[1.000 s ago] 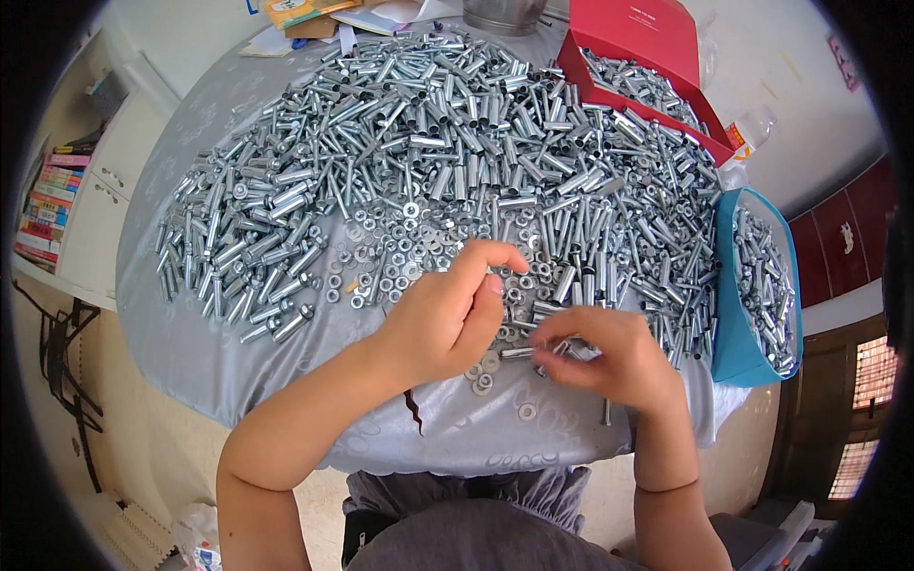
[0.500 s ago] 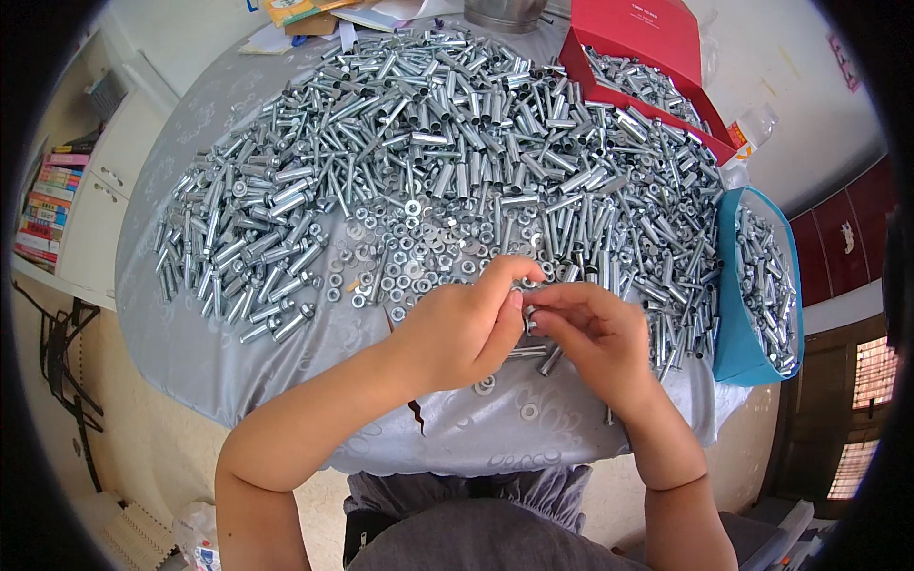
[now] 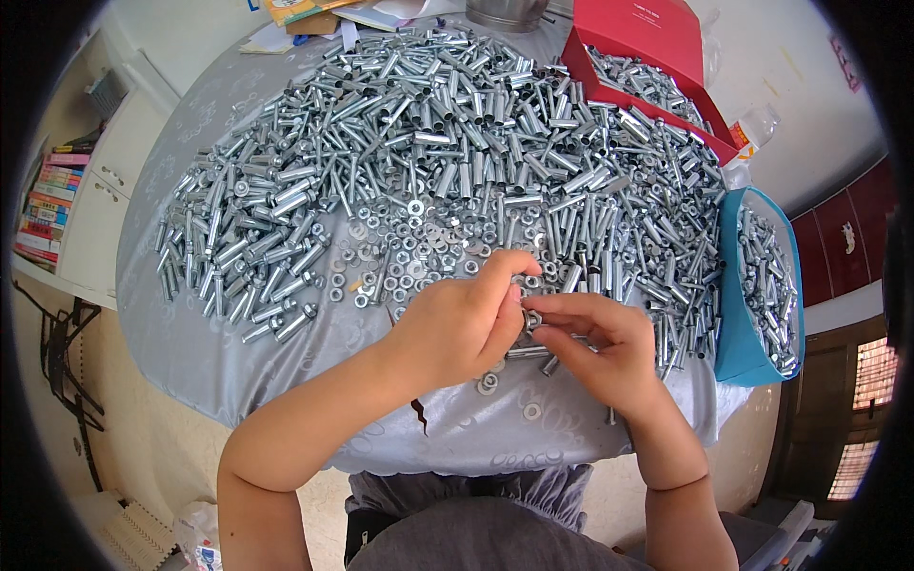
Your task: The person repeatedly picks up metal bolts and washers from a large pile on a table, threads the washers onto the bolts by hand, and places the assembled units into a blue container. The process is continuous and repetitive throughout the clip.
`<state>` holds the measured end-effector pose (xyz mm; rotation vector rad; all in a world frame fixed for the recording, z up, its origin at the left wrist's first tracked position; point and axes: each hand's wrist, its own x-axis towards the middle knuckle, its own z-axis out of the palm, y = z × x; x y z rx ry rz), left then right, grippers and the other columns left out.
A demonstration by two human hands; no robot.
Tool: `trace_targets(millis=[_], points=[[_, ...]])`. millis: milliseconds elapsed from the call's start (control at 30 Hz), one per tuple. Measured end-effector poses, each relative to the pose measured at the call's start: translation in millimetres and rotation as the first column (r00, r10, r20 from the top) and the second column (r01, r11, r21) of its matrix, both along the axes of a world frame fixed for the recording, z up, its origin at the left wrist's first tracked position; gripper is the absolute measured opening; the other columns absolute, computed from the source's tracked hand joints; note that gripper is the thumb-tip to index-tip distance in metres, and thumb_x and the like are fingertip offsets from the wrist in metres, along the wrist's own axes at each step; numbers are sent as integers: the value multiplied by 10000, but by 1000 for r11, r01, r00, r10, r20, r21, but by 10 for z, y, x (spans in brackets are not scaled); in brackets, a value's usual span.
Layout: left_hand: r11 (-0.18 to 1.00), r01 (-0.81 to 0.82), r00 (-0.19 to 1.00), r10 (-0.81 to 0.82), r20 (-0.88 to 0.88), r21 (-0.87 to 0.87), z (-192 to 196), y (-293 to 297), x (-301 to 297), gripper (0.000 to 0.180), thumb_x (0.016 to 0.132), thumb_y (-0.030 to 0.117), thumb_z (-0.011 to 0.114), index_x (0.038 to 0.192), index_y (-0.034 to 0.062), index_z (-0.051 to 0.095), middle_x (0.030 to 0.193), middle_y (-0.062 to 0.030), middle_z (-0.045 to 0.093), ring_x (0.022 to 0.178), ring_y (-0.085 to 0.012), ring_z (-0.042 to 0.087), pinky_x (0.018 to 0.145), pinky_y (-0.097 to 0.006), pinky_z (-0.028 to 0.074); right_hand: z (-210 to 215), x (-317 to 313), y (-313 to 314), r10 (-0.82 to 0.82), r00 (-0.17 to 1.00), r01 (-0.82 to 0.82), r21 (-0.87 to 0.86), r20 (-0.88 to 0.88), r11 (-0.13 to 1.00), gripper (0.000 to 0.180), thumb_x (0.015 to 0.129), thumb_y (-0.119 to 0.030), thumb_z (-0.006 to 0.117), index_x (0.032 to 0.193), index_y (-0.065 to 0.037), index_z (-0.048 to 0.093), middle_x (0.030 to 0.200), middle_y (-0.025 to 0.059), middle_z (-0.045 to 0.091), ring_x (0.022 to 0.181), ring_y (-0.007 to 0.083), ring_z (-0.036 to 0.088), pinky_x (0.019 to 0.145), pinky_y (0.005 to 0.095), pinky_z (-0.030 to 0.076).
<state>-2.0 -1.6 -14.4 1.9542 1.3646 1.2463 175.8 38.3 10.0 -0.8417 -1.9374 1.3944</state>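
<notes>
Both hands meet over the near middle of a table heaped with metal fasteners. My left hand [image 3: 455, 328] is closed, its thumb and curled fingers pressed around something that they hide. Thumb and fingertips of my right hand [image 3: 611, 354] pinch a small silver nut [image 3: 532, 322] right beside the left thumb. Behind the hands lie loose hex nuts and flat washers [image 3: 440, 236]. A few washers [image 3: 488, 383] rest on the cloth just below the left hand, and a single washer [image 3: 532, 411] sits nearer the table's front.
Metal sleeves and bolts [image 3: 457, 105] cover the table's far side. Assembled sleeve anchors [image 3: 276, 257] are piled at left. An open red box [image 3: 657, 107] and a blue bin [image 3: 738, 328], both holding metal parts, stand at right. A grey patterned cloth [image 3: 190, 352] covers the round table.
My right fingers have shifted slightly on the nut, which shows more plainly now beside the left thumb. The left hand stays nearly still.
</notes>
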Motion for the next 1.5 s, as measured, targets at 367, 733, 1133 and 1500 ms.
trace_targets(millis=[367, 733, 1133, 1500], points=[[999, 12, 997, -10, -74, 36, 42, -23, -8, 257, 808, 13, 485, 1064, 34, 470, 546, -73, 513, 406, -194, 506, 398, -308, 385, -11, -7, -13, -24, 989, -4, -186, -147, 983, 226, 749, 71, 643, 970, 47, 601, 987, 133, 617, 927, 184, 604, 822, 284, 508], [980, 75, 990, -51, -130, 187, 28, -17, 2, 312, 720, -23, 523, 1027, 31, 508, 606, -75, 551, 447, -208, 530, 419, -308, 423, -116, 19, 7, 131, 991, -130, -149, -9, 980, 145, 832, -116, 620, 841, 22, 576, 716, 44, 582, 649, 82, 544, 588, 213, 438], [968, 107, 994, -105, -23, 228, 23, -32, 12, 282, 731, -14, 507, 1009, 35, 516, 569, -46, 533, 435, -194, 524, 417, -302, 425, 83, 43, 65, 349, 935, -348, -37, 62, 937, 208, 861, -168, 552, 777, 22, 561, 635, 72, 523, 529, 143, 485, 498, 270, 383], [974, 148, 988, -153, 14, 174, 43, -55, 28, 257, 761, -2, 487, 1014, 36, 517, 584, -41, 539, 432, -168, 516, 419, -280, 418, 147, 27, 38, 364, 922, -366, -8, 130, 930, 186, 861, -146, 556, 845, 39, 564, 698, 99, 524, 603, 198, 509, 544, 288, 395]])
